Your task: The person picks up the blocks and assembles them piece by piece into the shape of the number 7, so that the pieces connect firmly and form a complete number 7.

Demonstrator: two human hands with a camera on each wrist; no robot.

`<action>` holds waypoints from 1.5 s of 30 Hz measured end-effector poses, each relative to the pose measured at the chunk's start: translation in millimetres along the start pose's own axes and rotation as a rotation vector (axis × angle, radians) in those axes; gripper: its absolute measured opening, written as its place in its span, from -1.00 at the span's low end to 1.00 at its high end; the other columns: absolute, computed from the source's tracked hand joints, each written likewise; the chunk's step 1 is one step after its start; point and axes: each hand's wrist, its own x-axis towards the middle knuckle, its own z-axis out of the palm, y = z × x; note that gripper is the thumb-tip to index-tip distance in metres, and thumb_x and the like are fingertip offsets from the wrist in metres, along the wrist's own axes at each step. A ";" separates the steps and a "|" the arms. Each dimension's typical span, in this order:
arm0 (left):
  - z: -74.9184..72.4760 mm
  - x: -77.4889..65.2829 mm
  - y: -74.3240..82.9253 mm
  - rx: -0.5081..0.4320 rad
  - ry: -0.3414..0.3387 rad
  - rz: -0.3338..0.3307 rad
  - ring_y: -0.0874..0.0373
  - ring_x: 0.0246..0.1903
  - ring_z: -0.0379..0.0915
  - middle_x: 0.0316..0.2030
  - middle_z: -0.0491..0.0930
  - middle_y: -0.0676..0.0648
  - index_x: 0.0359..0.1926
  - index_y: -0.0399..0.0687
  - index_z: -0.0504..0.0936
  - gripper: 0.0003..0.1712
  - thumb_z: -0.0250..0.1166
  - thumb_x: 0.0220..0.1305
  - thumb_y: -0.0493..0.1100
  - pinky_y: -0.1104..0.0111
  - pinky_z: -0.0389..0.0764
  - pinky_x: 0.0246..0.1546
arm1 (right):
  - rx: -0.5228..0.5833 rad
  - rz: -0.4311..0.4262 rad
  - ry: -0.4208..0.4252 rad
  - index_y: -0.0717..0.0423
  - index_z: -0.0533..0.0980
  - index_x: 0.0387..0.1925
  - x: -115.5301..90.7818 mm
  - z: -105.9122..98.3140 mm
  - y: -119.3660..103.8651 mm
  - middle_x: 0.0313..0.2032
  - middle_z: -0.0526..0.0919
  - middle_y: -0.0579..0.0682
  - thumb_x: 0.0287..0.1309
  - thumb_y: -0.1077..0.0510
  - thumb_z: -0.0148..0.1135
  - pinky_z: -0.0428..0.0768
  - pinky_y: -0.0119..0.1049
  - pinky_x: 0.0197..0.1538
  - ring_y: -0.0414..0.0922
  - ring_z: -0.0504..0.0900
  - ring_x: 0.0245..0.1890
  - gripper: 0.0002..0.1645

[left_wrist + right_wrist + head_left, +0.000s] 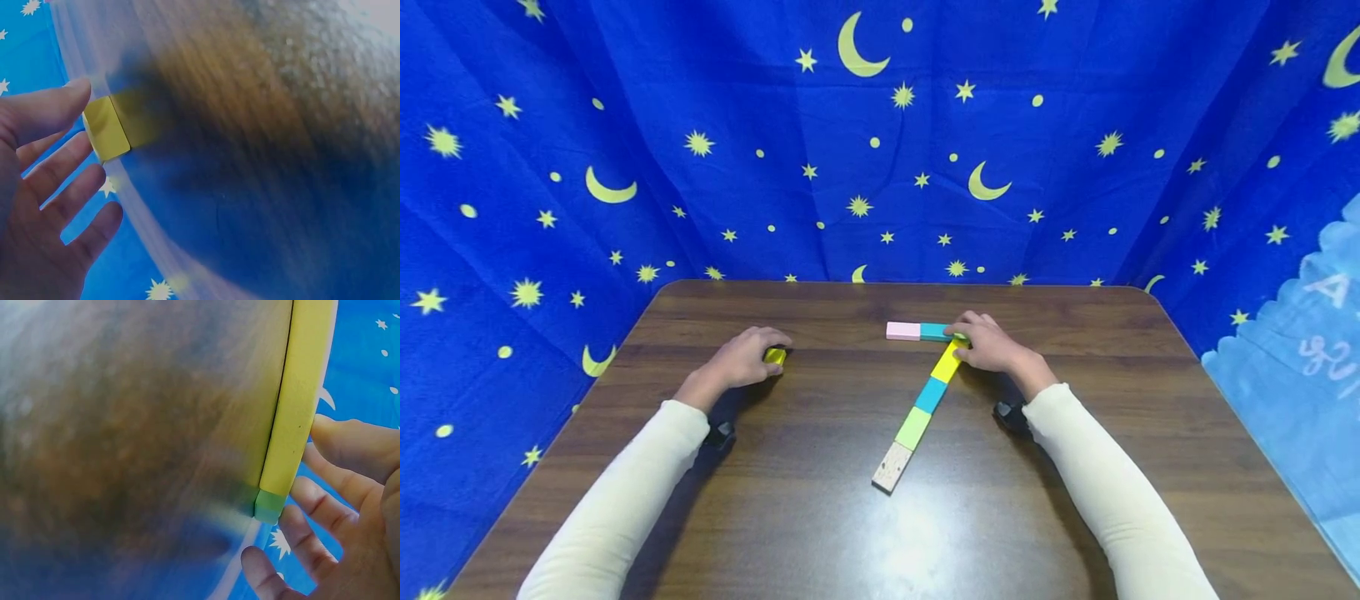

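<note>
My left hand (747, 357) pinches a yellow block (774, 357) between thumb and fingers, low over the left part of the table; the block's flat end shows in the left wrist view. To the right, my right hand (988, 342) has its thumb and fingers around a green block (270, 506), mostly covered by the fingers in the head view. This block sits where two lines of blocks meet. A pink block (903, 331) and a teal block (934, 332) form the short line. Down the slanted line run a yellow block (950, 362), a blue block (931, 395), a light green block (913, 428) and a speckled block (891, 467).
A brown wooden table (805, 517) carries everything. Behind it and on the left hangs a blue curtain (820, 108) with moons and stars. A light blue cloth (1300, 358) with white lettering hangs at the right edge.
</note>
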 end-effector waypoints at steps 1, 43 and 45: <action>1.1 0.1 -0.1 -0.003 -0.004 -0.007 -0.25 0.20 0.45 0.18 0.58 -0.27 0.16 -0.18 0.60 -0.50 0.39 0.16 -0.24 -0.14 0.45 0.23 | 0.001 0.002 -0.003 0.08 0.47 0.29 -0.5 0.6 0.2 0.29 0.39 0.22 0.32 0.15 0.15 0.41 0.18 0.30 0.19 0.33 0.25 -0.49; 7.7 15.0 1.4 -0.022 0.031 -0.062 -0.21 0.10 0.54 0.06 0.63 -0.27 0.14 -0.22 0.62 -0.56 0.32 0.21 -0.34 -0.05 0.53 0.18 | -0.011 -0.017 0.016 0.12 0.48 0.27 0.2 1.3 -4.9 0.24 0.42 0.24 0.31 0.19 0.16 0.44 0.15 0.22 0.17 0.35 0.16 -0.50; 8.2 19.8 3.9 -0.030 0.043 -0.050 -0.20 0.08 0.55 0.05 0.64 -0.28 0.14 -0.24 0.61 -0.56 0.32 0.21 -0.34 -0.04 0.53 0.17 | -0.016 -0.020 0.023 0.14 0.49 0.26 -0.4 0.8 -4.8 0.24 0.43 0.25 0.30 0.19 0.16 0.43 0.16 0.23 0.18 0.36 0.16 -0.50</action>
